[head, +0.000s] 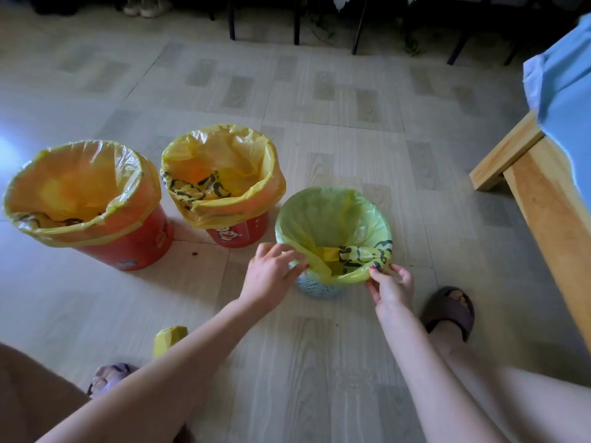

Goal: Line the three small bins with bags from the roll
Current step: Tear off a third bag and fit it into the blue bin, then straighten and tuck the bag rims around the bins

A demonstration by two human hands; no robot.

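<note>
Three small bins stand on the floor. Two red bins, one at the left (128, 247) and one in the middle (238, 233), each carry a yellow bag folded over the rim. The third, a pale blue perforated bin (315, 286), holds a yellow bag (332, 219) with black print, its edge draped over the rim. My left hand (273, 276) pinches the bag edge at the near left of that rim. The near right edge is pinched by my right hand (388, 284). The yellow bag roll (168, 338) lies on the floor behind my left forearm.
A wooden bed frame (543, 199) with blue sheet stands at the right. My slippered feet rest on the floor at the lower left (108, 377) and right (451, 306). Dark furniture legs (295, 24) and shoes line the far wall.
</note>
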